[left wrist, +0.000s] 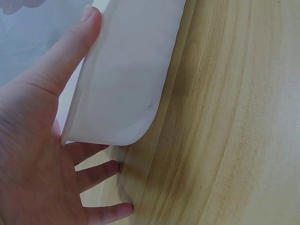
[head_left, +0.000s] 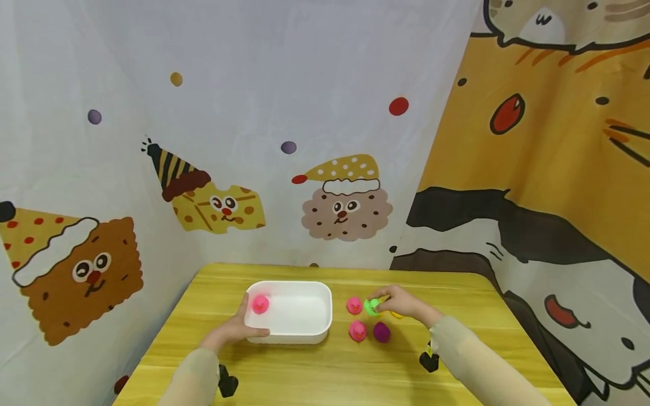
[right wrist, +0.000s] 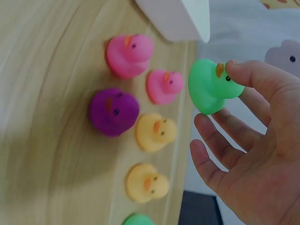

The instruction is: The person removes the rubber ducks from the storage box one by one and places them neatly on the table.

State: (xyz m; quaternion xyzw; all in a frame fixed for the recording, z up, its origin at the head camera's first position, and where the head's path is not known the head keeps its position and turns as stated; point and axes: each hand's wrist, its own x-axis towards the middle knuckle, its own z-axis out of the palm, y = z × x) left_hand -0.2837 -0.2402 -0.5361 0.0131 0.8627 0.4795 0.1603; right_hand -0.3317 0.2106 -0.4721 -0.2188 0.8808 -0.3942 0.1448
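My right hand pinches a green rubber duck between thumb and fingers, held above the table in the right wrist view. My left hand rests against the left front corner of a white plastic container. Its thumb lies straight along the rim, and the other visible fingers extend spread past the end wall. One pink duck sits inside the container at its left. Near the right hand, two pink ducks, a purple duck and two yellow ducks stand on the table.
Another green duck is partly cut off at the bottom of the right wrist view. The wooden table ends at a patterned cloth backdrop behind and on both sides.
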